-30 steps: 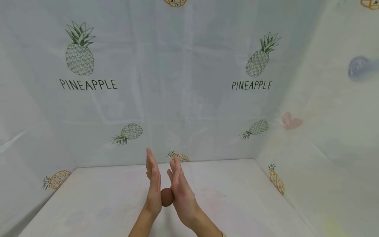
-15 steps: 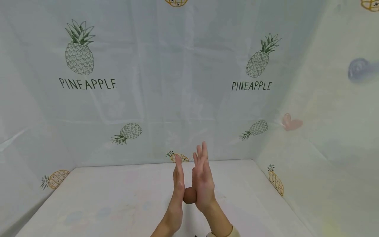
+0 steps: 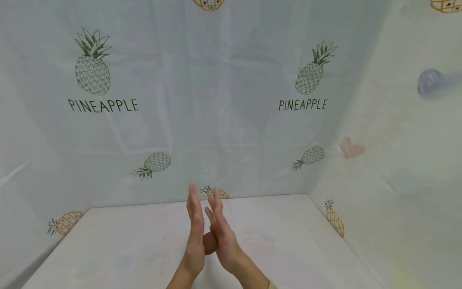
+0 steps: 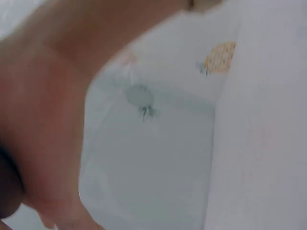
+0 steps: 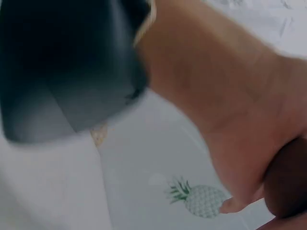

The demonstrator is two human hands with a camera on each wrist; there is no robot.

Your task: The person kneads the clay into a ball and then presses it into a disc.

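A brown ball [image 3: 210, 243], smooth and round like clay, sits between the two palms in the head view. My left hand [image 3: 195, 237] presses it from the left with its fingers straight and pointing up and away. From the right, my right hand [image 3: 224, 237] presses against it, fingers also extended. The ball [image 5: 289, 184] shows as a dark round shape at the right edge of the right wrist view, against a palm. In the left wrist view only a sliver of the ball [image 4: 8, 187] appears at the left edge.
Below the hands lies a white tabletop [image 3: 288, 241] with faint coloured stains. A pale sheet [image 3: 223, 120] printed with pineapples hangs behind it, and more of the sheet [image 3: 397, 180] covers the right side. A dark blurred object [image 5: 67, 67] fills the right wrist view's upper left.
Both hands, with the ball between them, shifted right and then came back left. The left hand slid back, then forward against the right hand, with the ball staying between the palms.
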